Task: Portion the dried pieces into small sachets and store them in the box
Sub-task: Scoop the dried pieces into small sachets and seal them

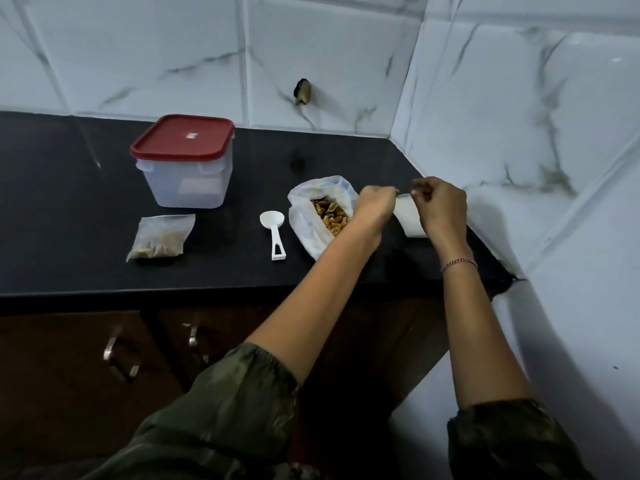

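Observation:
An open white plastic bag [306, 216] holds orange-brown dried pieces [330, 216] on the black counter [86, 258]. Just right of it, my left hand [375, 207] and my right hand [441, 206] each pinch the top edge of a small empty clear sachet [408, 218], holding it just above the counter. A filled sachet [159, 237] lies flat at the left. The clear box with a red lid [183, 161] stands closed behind it. A white plastic scoop [275, 233] lies between the filled sachet and the bag.
Marble-look tiled walls close in the counter at the back and right, forming a corner [408, 140] near my hands. Dark cabinet doors with metal handles [119, 355] sit below the counter's front edge.

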A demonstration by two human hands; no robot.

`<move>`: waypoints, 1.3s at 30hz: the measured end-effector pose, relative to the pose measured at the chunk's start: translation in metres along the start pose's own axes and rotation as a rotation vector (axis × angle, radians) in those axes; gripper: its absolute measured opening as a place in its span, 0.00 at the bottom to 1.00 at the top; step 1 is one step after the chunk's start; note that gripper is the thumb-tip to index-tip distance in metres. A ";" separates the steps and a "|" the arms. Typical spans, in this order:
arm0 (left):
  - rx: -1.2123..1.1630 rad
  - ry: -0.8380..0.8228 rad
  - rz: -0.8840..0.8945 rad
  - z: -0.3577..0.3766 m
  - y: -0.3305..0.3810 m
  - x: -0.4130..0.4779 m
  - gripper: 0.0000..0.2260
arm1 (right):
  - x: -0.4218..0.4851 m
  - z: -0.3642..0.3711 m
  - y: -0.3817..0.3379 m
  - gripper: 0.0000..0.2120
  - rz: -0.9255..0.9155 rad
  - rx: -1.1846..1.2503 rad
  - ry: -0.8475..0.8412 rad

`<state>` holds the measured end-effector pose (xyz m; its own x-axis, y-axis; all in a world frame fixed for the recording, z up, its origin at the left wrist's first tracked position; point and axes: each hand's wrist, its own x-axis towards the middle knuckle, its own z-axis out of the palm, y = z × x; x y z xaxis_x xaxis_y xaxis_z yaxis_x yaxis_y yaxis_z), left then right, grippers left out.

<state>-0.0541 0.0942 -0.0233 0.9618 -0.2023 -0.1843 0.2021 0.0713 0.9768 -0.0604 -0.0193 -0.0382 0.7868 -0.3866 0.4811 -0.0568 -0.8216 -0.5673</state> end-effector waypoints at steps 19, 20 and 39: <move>-0.226 -0.082 -0.194 0.044 -0.019 0.010 0.18 | 0.006 0.000 0.056 0.08 0.268 0.095 -0.003; -0.233 -0.083 -0.185 0.044 -0.018 0.009 0.18 | 0.006 -0.003 0.054 0.09 0.268 0.134 0.015; 0.064 0.243 0.464 -0.076 0.016 -0.014 0.04 | -0.033 0.001 -0.040 0.03 0.225 0.872 -0.230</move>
<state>-0.0498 0.1719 -0.0133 0.9640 0.0695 0.2568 -0.2598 0.0385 0.9649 -0.0835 0.0263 -0.0323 0.9210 -0.3295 0.2077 0.1862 -0.0960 -0.9778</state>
